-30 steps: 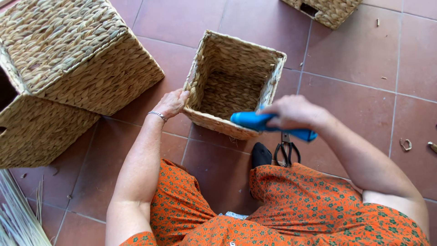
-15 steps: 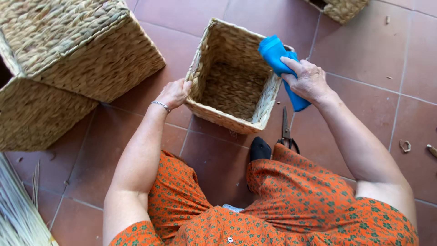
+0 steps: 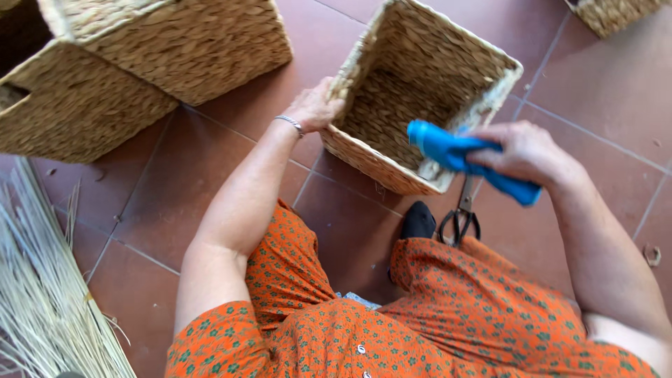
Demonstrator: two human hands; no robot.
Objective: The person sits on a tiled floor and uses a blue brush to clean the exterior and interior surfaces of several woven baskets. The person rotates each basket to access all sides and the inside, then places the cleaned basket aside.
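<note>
An open square woven basket (image 3: 392, 164) stands on the red tiled floor in front of me. My left hand (image 3: 315, 106) grips its near-left rim corner. My right hand (image 3: 525, 152) is closed around a blue tube-shaped tool (image 3: 448, 148), held level over the basket's near-right corner with its blue tip pointing left into the opening. Black-handled scissors (image 3: 460, 218) lie on the floor just below that hand, beside my black shoe (image 3: 418, 220).
Two larger woven baskets (image 3: 140, 56) lie tipped at the upper left. Another basket corner (image 3: 619, 12) shows at the top right. A bundle of pale straw stalks (image 3: 42, 294) lies at the lower left. A small ring-shaped scrap (image 3: 652, 255) lies at the right.
My right hand has swung the blue tool from upright over the basket's right rim down to level at its near corner. The left hand stays on the rim.
</note>
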